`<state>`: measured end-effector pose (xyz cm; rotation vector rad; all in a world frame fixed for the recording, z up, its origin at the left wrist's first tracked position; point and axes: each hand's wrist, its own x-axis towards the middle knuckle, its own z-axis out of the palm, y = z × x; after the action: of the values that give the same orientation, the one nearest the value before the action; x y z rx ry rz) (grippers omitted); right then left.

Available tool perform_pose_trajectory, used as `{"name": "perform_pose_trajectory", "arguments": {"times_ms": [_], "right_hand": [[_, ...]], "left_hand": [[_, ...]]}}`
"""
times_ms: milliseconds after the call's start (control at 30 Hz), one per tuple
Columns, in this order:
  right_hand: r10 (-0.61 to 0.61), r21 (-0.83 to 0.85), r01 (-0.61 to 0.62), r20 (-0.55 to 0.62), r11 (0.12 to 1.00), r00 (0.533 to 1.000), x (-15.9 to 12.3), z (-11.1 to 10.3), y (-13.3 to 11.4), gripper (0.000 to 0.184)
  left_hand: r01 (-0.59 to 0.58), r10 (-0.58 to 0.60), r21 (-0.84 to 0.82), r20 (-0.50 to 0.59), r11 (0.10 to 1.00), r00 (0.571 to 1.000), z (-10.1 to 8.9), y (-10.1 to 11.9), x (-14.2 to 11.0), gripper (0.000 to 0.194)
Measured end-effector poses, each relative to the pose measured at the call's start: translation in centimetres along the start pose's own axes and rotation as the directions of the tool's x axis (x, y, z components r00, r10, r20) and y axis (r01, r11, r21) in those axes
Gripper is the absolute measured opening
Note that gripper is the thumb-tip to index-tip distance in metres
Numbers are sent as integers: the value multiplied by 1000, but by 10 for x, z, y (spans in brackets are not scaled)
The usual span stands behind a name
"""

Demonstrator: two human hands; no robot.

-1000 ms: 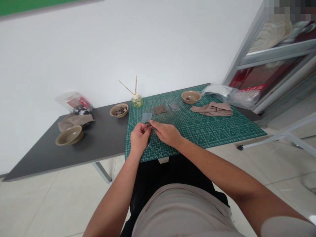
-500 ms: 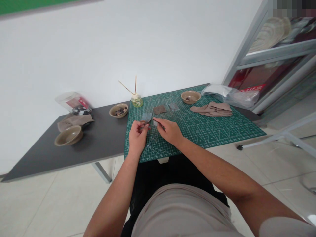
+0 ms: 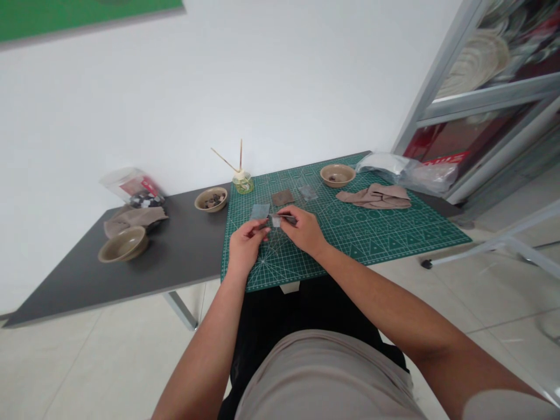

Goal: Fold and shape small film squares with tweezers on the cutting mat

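Right hand [image 3: 283, 218]: thumb and fingers pinching a small grey piece [image 3: 276, 222], its pale flap hanging toward the left hand [image 3: 262, 226]. Left hand: thumb and fingers drawn close together, just beside the piece; whether anything was gripped could not be told. Beneath both: green gridded mat [image 3: 350, 224] on a dark worktop [image 3: 175, 251]. Just beyond left hand: blue-grey square [image 3: 260, 211]; farther, bottle [image 3: 242, 183] with two sticks. Beyond right hand: brown square [image 3: 282, 197] and clear packet [image 3: 307, 192]. Right of right hand: brown cloth [image 3: 376, 197], tan bowl [image 3: 338, 184] holding a few dark bits, plastic bag [image 3: 409, 169]. Left of left hand: second bowl [image 3: 210, 209] with dark and pale bits; well apart, third bowl [image 3: 125, 245], second cloth [image 3: 137, 217], clear container [image 3: 131, 182].
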<state>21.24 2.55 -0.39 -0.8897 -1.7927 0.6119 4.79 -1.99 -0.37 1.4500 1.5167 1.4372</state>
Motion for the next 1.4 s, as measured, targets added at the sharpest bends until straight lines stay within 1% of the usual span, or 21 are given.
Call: {"name": "perform_pose_trajectory", "arguments": {"times_ms": [100,167,267,400,467,533,633,733,933,1133,1300,1400], "right_hand": [[-12,-13,12,-11,1000,1000,0,0,-1,11],[-29,-3,29,-1,1000,1000,0,0,-1,11],[-29,53,26,56,998,998,0,-1,-1,16],[-27,141,8,135,990,990,-1,-1,-3,20],[-35,149,12,154,989,988,-1,-1,-2,21],[-55,150,30,170,988,984,-1,-1,-1,21],[-103,154,75,184,985,978,0,0,1,21],[-120,144,93,192,985,974,1,0,2,17],[-77,91,58,220,994,972,2,0,2,9],[-25,76,5,270,997,962,1,-2,2,9],[35,72,-56,263,996,964,-1,-2,2,12],[38,56,-53,241,997,970,-1,-3,1,14]], "left_hand": [[9,-8,-79,13,997,1000,2,0,0,29],[7,-7,-108,8,994,1000,2,0,-1,28],[-7,8,-51,11,999,1000,1,0,-3,24],[0,0,7,3,1000,1000,-1,0,-4,30],[7,-7,10,9,1000,1000,-2,-2,-3,32],[-7,5,47,33,999,999,-3,-4,-2,32],[-34,24,134,77,990,997,-3,-7,-2,30],[-29,13,170,94,985,995,-2,-6,-2,26],[-39,23,198,86,979,996,-1,2,-5,19],[-53,33,214,98,975,995,-2,4,-6,16],[-89,63,277,101,957,993,-2,8,-7,16],[-88,63,258,102,962,993,-3,8,-7,17]]}}
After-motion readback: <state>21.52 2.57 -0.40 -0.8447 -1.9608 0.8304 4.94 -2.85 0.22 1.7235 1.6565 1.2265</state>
